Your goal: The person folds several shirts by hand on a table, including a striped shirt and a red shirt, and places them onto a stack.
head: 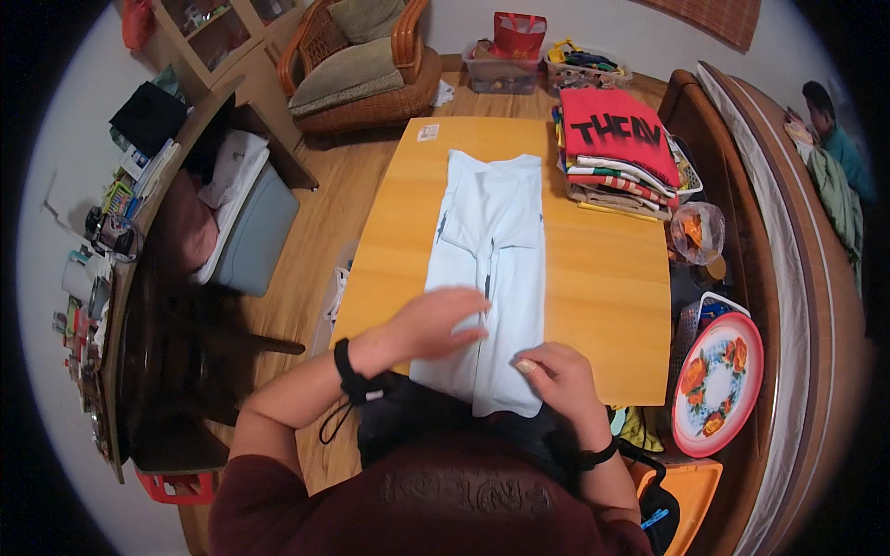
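Observation:
A pale blue garment [511, 306], seemingly a short-sleeved shirt, lies lengthwise on the wooden tabletop [605, 292]. Its two long sides are folded in and meet along a middle line, and two sleeve-like flaps lie over the upper part. Its lower end reaches the near table edge. My left hand [438, 321], slightly blurred, is over the left half with fingers apart and nothing in them. Beside the lower right edge is my right hand [560, 375], its fingers curled; whether it pinches the cloth cannot be told.
A stack of folded clothes [619, 149] occupies the table's far right corner. Right of the table are a plastic bag [697, 233], a flowered tray [719, 386] and a bed [799, 347], with a person [838, 142] beyond. A rattan armchair [361, 69] and a cluttered desk [156, 181] stand leftward.

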Demonstrator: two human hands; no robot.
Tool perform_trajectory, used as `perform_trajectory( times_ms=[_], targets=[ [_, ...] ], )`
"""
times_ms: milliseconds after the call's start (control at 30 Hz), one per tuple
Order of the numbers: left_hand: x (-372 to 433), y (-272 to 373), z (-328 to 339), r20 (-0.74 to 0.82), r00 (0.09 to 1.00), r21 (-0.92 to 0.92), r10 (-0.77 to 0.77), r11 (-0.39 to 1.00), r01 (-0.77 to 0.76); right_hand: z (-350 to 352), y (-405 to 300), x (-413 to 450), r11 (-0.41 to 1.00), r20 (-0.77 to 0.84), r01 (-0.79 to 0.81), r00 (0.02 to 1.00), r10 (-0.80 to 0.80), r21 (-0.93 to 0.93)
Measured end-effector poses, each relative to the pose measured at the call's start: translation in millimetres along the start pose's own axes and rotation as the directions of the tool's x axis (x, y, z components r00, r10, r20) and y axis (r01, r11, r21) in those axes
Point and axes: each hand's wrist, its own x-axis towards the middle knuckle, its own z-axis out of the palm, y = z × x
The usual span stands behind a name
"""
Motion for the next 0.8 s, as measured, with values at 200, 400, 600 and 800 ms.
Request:
perform_trajectory(
  times_ms=[200, 400, 600, 800],
  targets=[
    [111, -72, -27, -0.206, 0.973, -0.005, -0.104, 0.994, 0.106, 1, 2, 0, 1.0, 0.002, 0.009, 1.0, -0.009, 0.019],
    [184, -140, -46, -0.243, 0.943, 0.166, -0.229, 0.948, 0.273, -2, 0, 5, 0.998, 0.014, 0.062, 0.998, -0.061, -0.028],
    [202, -196, -59, -0.186, 0.931, 0.229, -0.314, 0.908, 0.352, -5, -6, 9, 0.983, 0.083, 0.127, 0.99, -0.117, -0.129],
    [205, -215, -66, -0.313, 0.918, 0.238, -0.241, 0.916, 0.322, -5, -5, 12, 0.98, 0.139, 0.136, 0.983, -0.116, -0.145]
  ],
)
